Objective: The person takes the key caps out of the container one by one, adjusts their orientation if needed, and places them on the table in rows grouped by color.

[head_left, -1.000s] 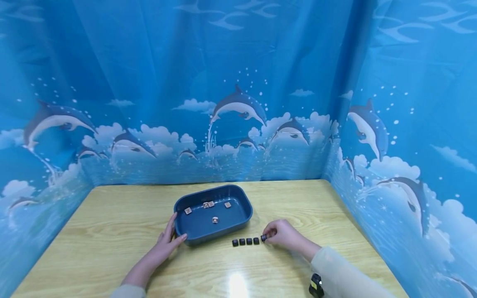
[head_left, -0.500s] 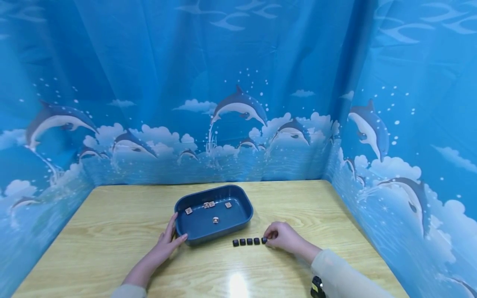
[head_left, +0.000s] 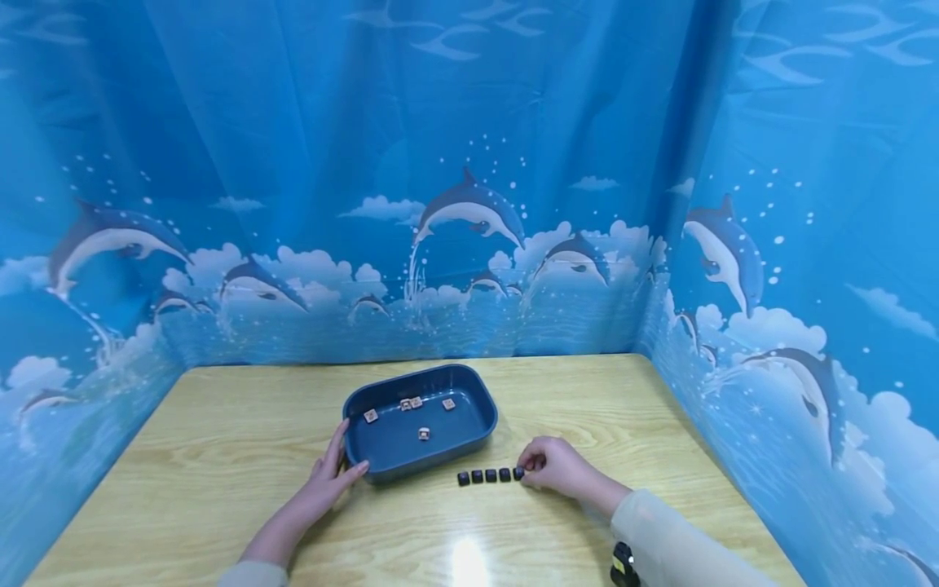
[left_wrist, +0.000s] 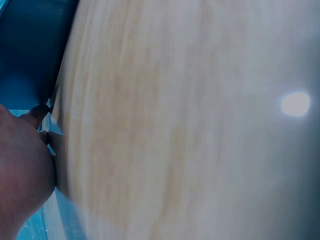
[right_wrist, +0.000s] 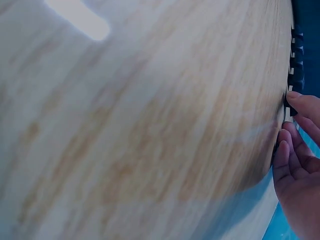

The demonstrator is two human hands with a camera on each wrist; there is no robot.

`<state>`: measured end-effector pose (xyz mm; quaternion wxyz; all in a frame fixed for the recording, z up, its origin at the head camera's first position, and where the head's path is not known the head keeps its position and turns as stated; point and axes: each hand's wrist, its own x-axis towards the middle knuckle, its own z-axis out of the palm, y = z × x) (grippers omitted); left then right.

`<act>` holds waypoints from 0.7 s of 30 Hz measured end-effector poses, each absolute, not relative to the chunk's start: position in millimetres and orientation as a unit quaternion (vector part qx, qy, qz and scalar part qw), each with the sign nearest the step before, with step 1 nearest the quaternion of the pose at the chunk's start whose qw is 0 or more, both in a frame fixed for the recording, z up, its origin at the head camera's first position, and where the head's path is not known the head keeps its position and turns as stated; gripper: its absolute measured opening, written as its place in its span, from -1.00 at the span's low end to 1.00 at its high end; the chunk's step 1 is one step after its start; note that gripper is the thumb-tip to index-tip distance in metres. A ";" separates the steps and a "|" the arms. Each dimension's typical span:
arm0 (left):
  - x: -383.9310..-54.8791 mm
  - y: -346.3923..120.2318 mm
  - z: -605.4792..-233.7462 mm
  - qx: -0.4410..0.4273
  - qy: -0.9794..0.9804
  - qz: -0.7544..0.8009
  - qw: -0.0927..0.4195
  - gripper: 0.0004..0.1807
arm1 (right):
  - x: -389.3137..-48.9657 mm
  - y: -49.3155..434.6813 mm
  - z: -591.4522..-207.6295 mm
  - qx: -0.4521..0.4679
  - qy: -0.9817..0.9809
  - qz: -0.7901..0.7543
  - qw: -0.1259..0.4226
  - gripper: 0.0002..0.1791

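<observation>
Several small black cubes (head_left: pixel 491 475) form a straight row on the table in the head view. My right hand (head_left: pixel 559 469) pinches the black cube (head_left: pixel 518 473) at the row's right end between thumb and fingers. In the right wrist view the fingertips (right_wrist: pixel 295 95) are at that end of the row. My left hand (head_left: pixel 324 477) holds the near left corner of a dark blue tray (head_left: pixel 411 470), thumb on the front wall and a finger along the left side. Inside the tray lie several small pale pinkish square pieces (head_left: pixel 424 434), spread apart.
The light wood table (head_left: pixel 242 424) reflects a bright spot near its front. A blue dolphin-print curtain (head_left: pixel 330 244) encloses the table's back and sides. A small black device (head_left: pixel 623 564) sits at the right sleeve (head_left: pixel 667 530).
The last cube, tilted in my right fingers a second ago, now sits level in line with the others. My left hand and the tray stay where they were.
</observation>
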<state>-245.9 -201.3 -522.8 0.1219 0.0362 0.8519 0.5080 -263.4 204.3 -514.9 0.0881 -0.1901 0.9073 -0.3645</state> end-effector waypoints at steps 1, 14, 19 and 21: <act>-245.8 -201.1 -522.5 0.035 0.852 0.508 0.123 -0.01 | -263.7 204.0 -514.8 -0.191 0.907 -0.364 0.088 -0.81; -244.5 -199.6 -519.9 0.026 0.854 0.503 0.132 -0.01 | -262.9 203.4 -499.3 -0.192 0.905 -0.375 0.056 -0.77; -245.3 -199.7 -519.5 0.028 0.853 0.504 0.133 -0.01 | -270.1 198.7 -486.2 -0.204 0.899 -0.387 0.035 -0.77; -245.6 -199.8 -519.5 0.030 0.853 0.504 0.133 -0.01 | -273.5 195.5 -481.4 -0.207 0.896 -0.391 0.031 -0.77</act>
